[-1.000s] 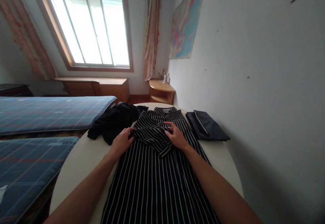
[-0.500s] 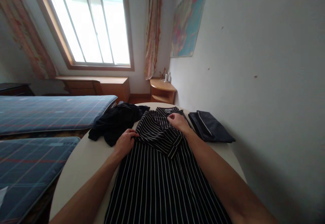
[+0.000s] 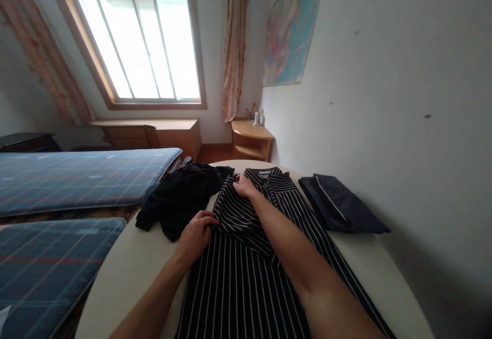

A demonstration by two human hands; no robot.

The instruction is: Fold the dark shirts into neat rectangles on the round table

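A black shirt with white stripes (image 3: 246,282) lies lengthwise on a round cream table (image 3: 126,277), its collar at the far end. One sleeve is folded across the upper body of the shirt. My left hand (image 3: 197,234) is closed on the shirt's left edge, fingertips pinching the cloth at the sleeve fold. Farther up, my right hand (image 3: 244,185) pinches the fabric by the left shoulder, just beside the collar. My right forearm crosses over the shirt and hides part of the folded sleeve.
A crumpled black garment (image 3: 179,193) lies on the table's left side, and a folded dark garment (image 3: 342,203) on the right. Plaid mattresses (image 3: 77,180) stand to the left. A white wall (image 3: 403,149) rises close on the right; a corner shelf (image 3: 251,131) stands behind.
My right hand has moved left from the shirt's front below the collar to its left shoulder. My left hand stays at the left edge. The view has shifted slightly.
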